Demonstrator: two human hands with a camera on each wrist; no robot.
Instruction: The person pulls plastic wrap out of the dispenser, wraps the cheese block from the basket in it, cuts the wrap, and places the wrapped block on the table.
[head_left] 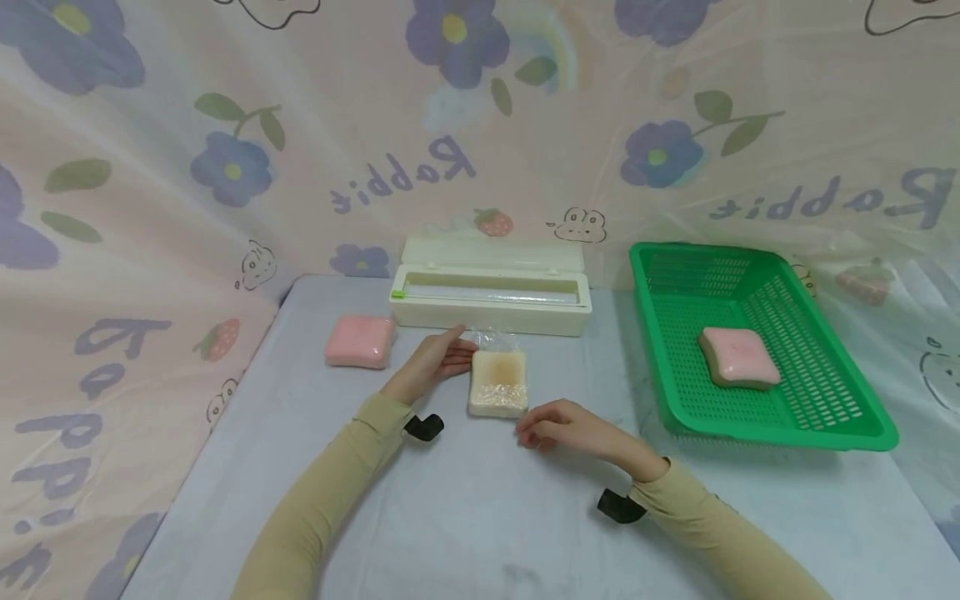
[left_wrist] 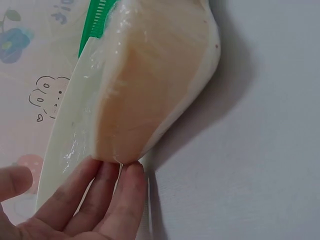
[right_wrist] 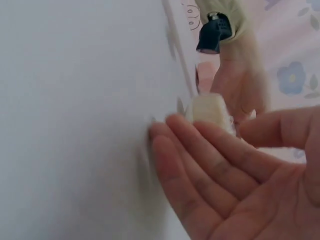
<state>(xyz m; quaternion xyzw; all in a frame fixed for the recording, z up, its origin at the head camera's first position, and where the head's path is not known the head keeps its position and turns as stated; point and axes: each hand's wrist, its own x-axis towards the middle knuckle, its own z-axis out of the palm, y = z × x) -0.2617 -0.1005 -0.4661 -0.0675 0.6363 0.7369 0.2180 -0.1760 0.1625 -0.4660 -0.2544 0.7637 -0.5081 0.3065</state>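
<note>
A toast-shaped piece (head_left: 498, 383), cream with a browned middle, lies on the table with clear plastic film on it; some film (head_left: 495, 340) sticks out past its far edge. My left hand (head_left: 435, 362) is at its left side, and in the left wrist view the extended fingertips (left_wrist: 131, 172) touch its edge. Near its lower right corner is my right hand (head_left: 566, 427), fingers loosely bent and holding nothing. In the right wrist view, the toast-shaped piece (right_wrist: 207, 107) appears just beyond the right fingers.
Behind stands a white cling-film box (head_left: 491, 317), lid up, with a roll inside. A pink toast-shaped piece (head_left: 360, 342) lies to the left. At right, a green basket (head_left: 772, 433) holds another pink-topped piece (head_left: 738, 357). A patterned curtain (head_left: 525, 167) borders the table.
</note>
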